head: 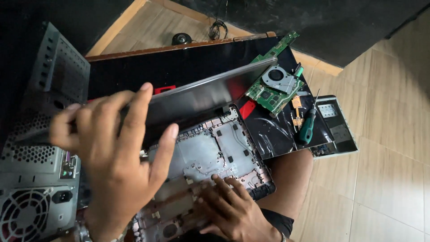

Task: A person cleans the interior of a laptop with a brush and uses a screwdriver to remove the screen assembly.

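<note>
Up close, our left hand (112, 152) is raised with the back toward the camera, its fingers (134, 112) spread and curled over the near edge of a grey laptop lid (201, 96), thumb out to the right; the fingers hold the lid tilted up over the base. Our right hand (233, 210) lies lower, palm down, fingers (224, 186) held narrow and pressed flat on the opened laptop base (215, 152), gripping nothing. That base rests on our lap, at the middle of the view: a bare shell of grey metal and dark plastic with small black pads, thin wires and moulded ribs, its near rim pinkish. Behind it a glossy black panel (273, 130) lies flat on the floor, reflecting light. On it sit a green circuit board (271, 92) with a round grey fan (277, 75) set in a metal frame, a narrower green board strip (280, 47) above it, a small orange flat part (296, 107), and a screwdriver (307, 125) with a dark green handle and thin shaft. A red piece (247, 109) shows just beside the lid's corner. At left stands a grey perforated steel computer case (36, 170) with a round fan grille and a power socket. Pale tiled floor (389, 179) spreads to the right.
</note>
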